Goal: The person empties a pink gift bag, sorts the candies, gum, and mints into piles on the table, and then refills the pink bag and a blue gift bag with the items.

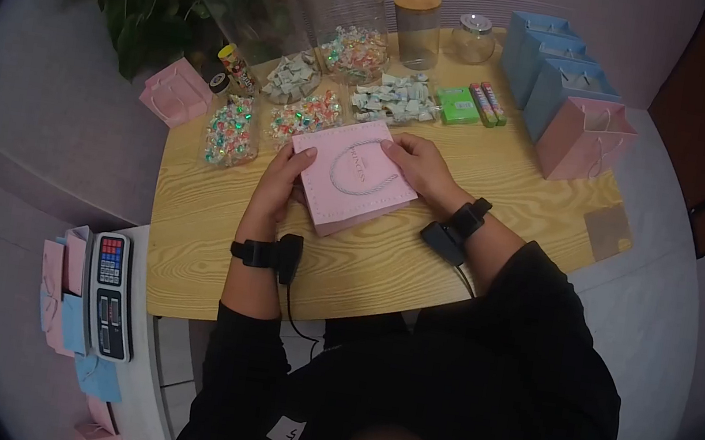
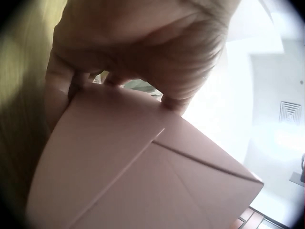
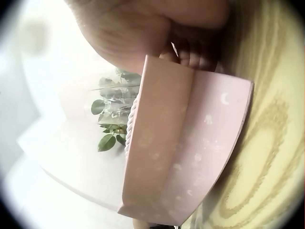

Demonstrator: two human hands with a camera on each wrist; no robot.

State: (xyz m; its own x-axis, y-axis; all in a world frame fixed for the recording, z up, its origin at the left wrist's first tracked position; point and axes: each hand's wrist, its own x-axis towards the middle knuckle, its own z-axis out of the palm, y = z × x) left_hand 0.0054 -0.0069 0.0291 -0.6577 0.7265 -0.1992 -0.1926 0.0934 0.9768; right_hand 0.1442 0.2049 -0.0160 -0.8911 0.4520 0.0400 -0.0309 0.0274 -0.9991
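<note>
Wood-grain table (image 1: 203,276). Blue bags (image 1: 565,92) toward one-thirty. Pink printed bag (image 1: 332,204) at centre, rope handle uppermost. Clear packs (image 1: 233,135), ten to twelve o'clock, hold wrapped sweets. Left hand (image 1: 277,185) grips bag's nine-o'clock edge, right hand (image 1: 424,172) one-thirty; thumbs on top.

At the table (image 1: 207,245): three blue bags (image 1: 572,93), three pink bags (image 1: 576,143), two lidded jars (image 1: 417,37), three colorful candy piles (image 1: 232,133), two pale packet piles (image 1: 395,99), two slim packs (image 1: 481,103). Beside it: one scale (image 1: 113,295), plus overlapping bags (image 1: 75,321), too hidden to count.
</note>
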